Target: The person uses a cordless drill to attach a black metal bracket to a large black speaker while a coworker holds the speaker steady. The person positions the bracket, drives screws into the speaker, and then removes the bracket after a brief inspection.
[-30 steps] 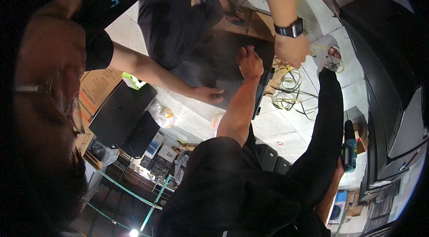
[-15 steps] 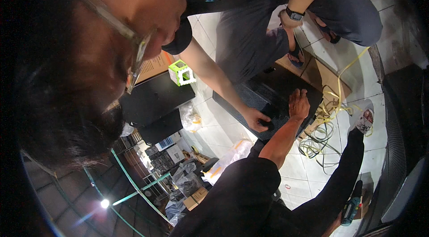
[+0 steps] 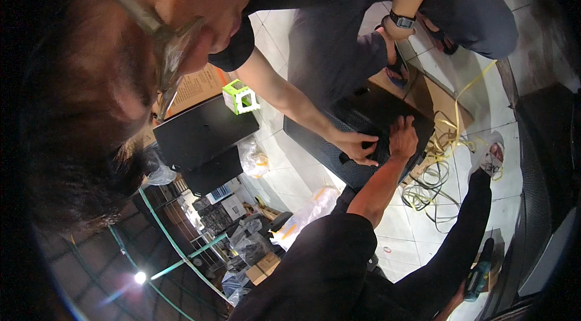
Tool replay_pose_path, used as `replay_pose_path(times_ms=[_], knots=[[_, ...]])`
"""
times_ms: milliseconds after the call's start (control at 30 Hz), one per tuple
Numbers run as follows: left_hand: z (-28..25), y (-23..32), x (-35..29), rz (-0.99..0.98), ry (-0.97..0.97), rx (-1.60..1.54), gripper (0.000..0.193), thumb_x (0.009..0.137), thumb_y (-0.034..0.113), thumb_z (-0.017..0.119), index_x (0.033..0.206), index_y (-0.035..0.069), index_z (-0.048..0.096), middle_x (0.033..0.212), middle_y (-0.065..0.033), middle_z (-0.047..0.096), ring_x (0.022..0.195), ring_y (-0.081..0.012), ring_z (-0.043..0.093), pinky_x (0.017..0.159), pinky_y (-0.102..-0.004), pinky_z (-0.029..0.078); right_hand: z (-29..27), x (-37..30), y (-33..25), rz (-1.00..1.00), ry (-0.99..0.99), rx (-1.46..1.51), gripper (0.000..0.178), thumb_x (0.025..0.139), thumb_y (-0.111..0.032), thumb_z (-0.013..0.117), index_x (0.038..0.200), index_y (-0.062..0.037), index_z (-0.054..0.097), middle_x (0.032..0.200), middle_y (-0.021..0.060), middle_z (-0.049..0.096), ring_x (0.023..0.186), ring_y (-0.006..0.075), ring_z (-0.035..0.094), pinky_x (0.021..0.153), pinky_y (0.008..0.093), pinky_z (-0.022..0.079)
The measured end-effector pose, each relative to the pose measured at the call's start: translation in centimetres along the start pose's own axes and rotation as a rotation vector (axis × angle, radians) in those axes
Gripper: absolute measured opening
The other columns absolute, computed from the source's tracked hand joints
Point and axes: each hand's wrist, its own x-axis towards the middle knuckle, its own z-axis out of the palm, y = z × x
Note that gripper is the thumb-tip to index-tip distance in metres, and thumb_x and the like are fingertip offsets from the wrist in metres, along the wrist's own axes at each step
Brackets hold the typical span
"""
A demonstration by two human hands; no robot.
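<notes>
My left hand [image 3: 403, 138] lies on top of a black speaker cabinet [image 3: 387, 106], fingers stretched over its edge and holding nothing. Right beside it, a co-worker's hand [image 3: 358, 148] bends its fingers against the dark mesh front [image 3: 318, 133] of the cabinet. What those fingertips touch is too dark to make out. Low at the right, my right hand [image 3: 452, 307] is only partly in view, at the lower end of a teal and black cordless drill [image 3: 477, 281]. Its fingers are hidden behind the drill.
A co-worker squats opposite, the watch-wearing hand [image 3: 397, 27] by the knee. Yellow and dark cables [image 3: 433, 185] lie coiled beside flat cardboard [image 3: 451, 100]. A green-framed box [image 3: 240, 97], black panels [image 3: 206, 130] and plastic wrapping [image 3: 308, 215] stand to the left. My foot [image 3: 491, 157] is at right.
The co-worker's hand has shifted up and right along the speaker, closer to my left hand. My left hand stays on the cabinet. The view has moved slightly.
</notes>
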Motion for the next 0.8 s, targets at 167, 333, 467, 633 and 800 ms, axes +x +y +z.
replay_pose_path(times_ms=[167, 333, 467, 633, 800], knots=[[0.9, 0.3, -0.2, -0.018, -0.073, -0.143, 0.029, 0.089, 0.011, 0.055, 0.118, 0.012, 0.053, 0.112, -0.0148, 0.057, 0.106, -0.0368, 0.057, 0.093, -0.0467, 0.046, -0.6, -1.0, -2.5, -0.225, 0.059, -0.159, 0.042, 0.084, -0.022, 0.077, 0.120, -0.0029, 0.064, 0.110, 0.0145, 0.068, 0.102, 0.0286, 0.065, 0.093, 0.0410, 0.050], [0.5, -1.3, 0.0, 0.027, 0.065, -0.197, 0.026, 0.093, 0.012, 0.050, 0.119, 0.009, 0.053, 0.114, -0.0177, 0.060, 0.105, -0.0381, 0.058, 0.091, -0.0492, 0.048, 4.4, -3.2, -11.9, -0.711, -0.019, -0.543, 0.049, 0.082, -0.018, 0.079, 0.124, -0.0017, 0.061, 0.112, 0.0151, 0.067, 0.104, 0.0280, 0.064, 0.094, 0.0404, 0.050], [-0.3, -1.5, -0.2, -0.037, 0.093, -0.375, 0.026, 0.094, 0.011, 0.044, 0.117, 0.007, 0.054, 0.102, -0.0185, 0.063, 0.092, -0.0362, 0.062, 0.086, -0.0476, 0.048, 8.3, -5.2, -16.5, -0.635, -0.299, -0.433, 0.059, 0.079, -0.013, 0.081, 0.131, 0.0009, 0.056, 0.112, 0.0147, 0.068, 0.104, 0.0256, 0.064, 0.094, 0.0373, 0.050], [-3.1, 0.1, -3.1, -0.189, 0.060, -1.110, 0.028, 0.091, 0.016, 0.044, 0.109, 0.001, 0.059, 0.076, -0.0057, 0.054, 0.071, -0.0152, 0.052, 0.067, -0.0312, 0.043, 12.5, -6.9, -13.3, -0.326, -0.446, -0.052, 0.036, 0.079, -0.011, 0.078, 0.114, -0.0086, 0.068, 0.106, 0.0054, 0.068, 0.087, 0.0168, 0.065, 0.078, 0.0337, 0.052], [-6.4, 2.8, -9.2, -0.402, -0.368, -1.811, 0.025, 0.098, 0.011, 0.050, 0.119, -0.001, 0.054, 0.097, -0.0095, 0.062, 0.086, -0.0185, 0.061, 0.080, -0.0295, 0.049, 14.5, -7.9, -8.8, -0.105, -0.649, 0.406, 0.046, 0.075, -0.017, 0.076, 0.114, 0.0008, 0.058, 0.104, 0.0097, 0.061, 0.066, 0.0156, 0.057, 0.063, 0.0319, 0.051]])
